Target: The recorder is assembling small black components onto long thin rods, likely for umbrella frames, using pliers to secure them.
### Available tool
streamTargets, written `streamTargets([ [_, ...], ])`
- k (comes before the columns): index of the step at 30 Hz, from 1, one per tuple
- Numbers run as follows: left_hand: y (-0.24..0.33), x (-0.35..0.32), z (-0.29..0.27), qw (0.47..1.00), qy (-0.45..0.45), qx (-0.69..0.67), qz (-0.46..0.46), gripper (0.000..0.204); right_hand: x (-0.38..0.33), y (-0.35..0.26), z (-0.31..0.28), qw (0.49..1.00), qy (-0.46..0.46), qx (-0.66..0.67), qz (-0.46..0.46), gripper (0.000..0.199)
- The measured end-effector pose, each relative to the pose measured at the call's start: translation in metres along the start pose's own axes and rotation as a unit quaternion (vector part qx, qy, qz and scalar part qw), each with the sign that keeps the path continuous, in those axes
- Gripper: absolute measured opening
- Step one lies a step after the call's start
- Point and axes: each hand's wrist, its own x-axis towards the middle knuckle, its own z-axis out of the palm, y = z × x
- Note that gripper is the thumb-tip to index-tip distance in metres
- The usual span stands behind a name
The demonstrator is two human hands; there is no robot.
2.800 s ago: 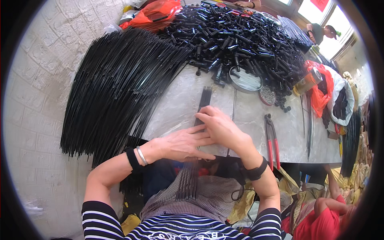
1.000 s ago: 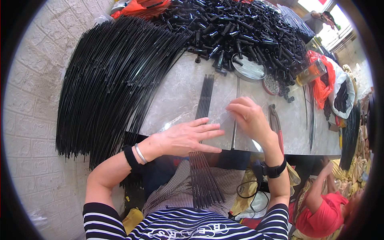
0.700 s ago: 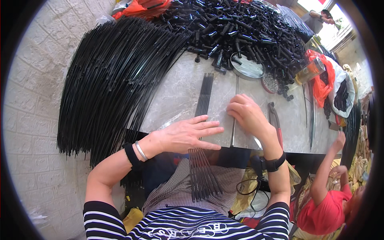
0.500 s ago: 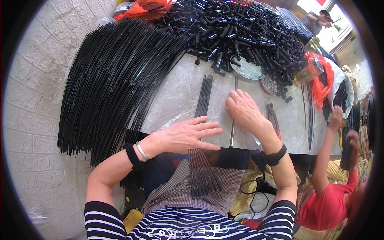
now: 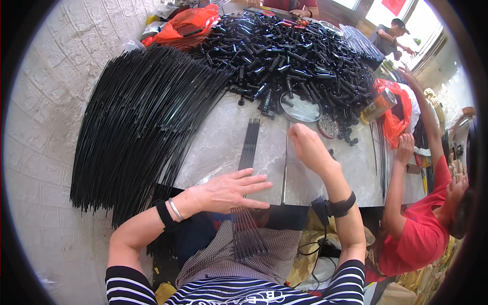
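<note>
Several thin black rods [image 5: 249, 140] lie side by side across the table's near edge, their lower ends fanning out over my lap. My left hand [image 5: 229, 192] rests flat across them, fingers spread. To its right, my right hand [image 5: 311, 147] is closed, fingertips pinched and pointing down close to a round tin [image 5: 301, 108] of whitish, see-through material. Whatever is in that pinch is too small or hidden. Just left of it, a long thin metal rod [image 5: 285, 173] lies on the table. A small red-rimmed dish [image 5: 328, 126] of tiny bits stands beside the tin.
A large sheaf of black rods [image 5: 137, 127] covers the left side. Black tubular parts [image 5: 290, 51] are heaped at the back. A jar [image 5: 378, 105] and an orange-red bag [image 5: 396, 114] stand at right, near a person in red [image 5: 422, 218] reaching over the table. Other people are farther back.
My view has tilted up, so the table sits lower. My right hand has shifted closer to the tin. The left hand stays on the rods. The person in red has raised one arm.
</note>
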Motion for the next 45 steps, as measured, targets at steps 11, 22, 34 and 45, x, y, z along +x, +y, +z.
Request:
streamTargets([
  [11, -0.002, -0.002, -0.001, 1.0, -0.005, -0.025, 0.007, 0.069, 0.025, -0.002, 0.015, 0.997, 0.005, -0.07, 0.006, 0.016],
  [22, -0.005, -0.003, 0.006, 0.998, 0.028, -0.05, 0.013, 0.066, 0.038, 0.009, 0.041, 0.987, 0.049, -0.155, 0.002, 0.014],
  [34, -0.006, -0.003, 0.007, 0.998, 0.035, -0.049, 0.016, 0.071, 0.041, 0.005, 0.043, 0.984, 0.052, -0.169, 0.009, 0.013],
  [45, -0.006, -0.002, 0.005, 0.998, 0.022, -0.049, 0.017, 0.072, 0.04, 0.007, 0.04, 0.985, 0.054, -0.164, 0.004, 0.013],
])
